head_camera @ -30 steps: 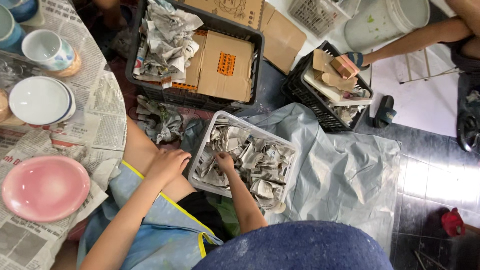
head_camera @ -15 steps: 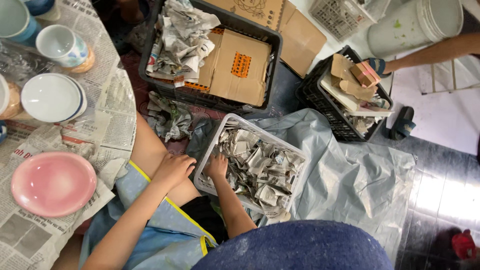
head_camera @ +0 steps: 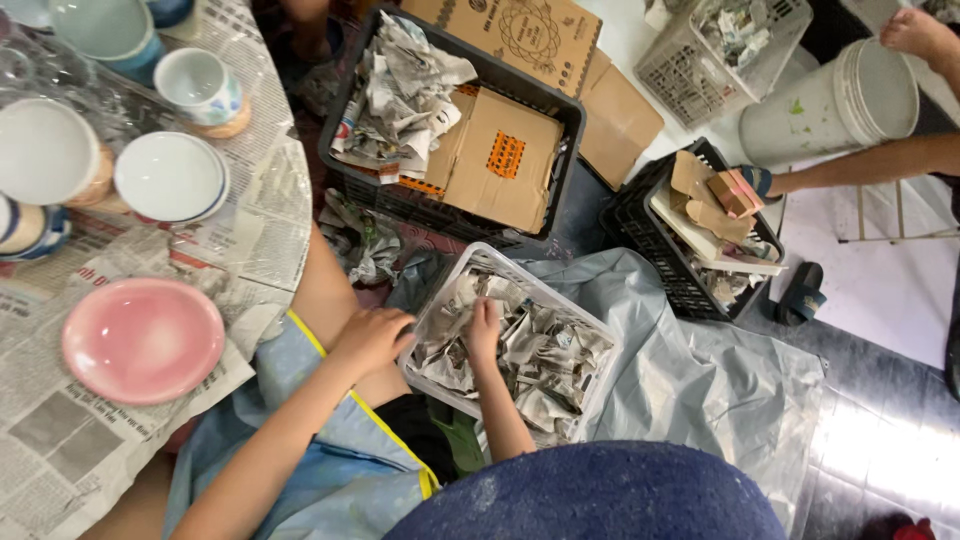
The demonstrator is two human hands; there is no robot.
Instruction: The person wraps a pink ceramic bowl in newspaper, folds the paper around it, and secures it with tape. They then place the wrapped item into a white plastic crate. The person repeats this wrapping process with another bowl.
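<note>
While resting on the rim of the white basket (head_camera: 590, 330) on the floor, left hand (head_camera: 372, 338) loosely curled; right hand (head_camera: 483, 330) inside, fingers closed on crumpled newspaper (head_camera: 540, 355), near pink plate (head_camera: 143, 340)

Bare forearms and hands, left hand (head_camera: 372, 338) and right hand (head_camera: 483, 330), no sleeves reaching the wrists. A light blue apron (head_camera: 330, 470) edged in yellow piping covers the lap; a dusty navy garment (head_camera: 600, 495) at 6 o'clock.
</note>
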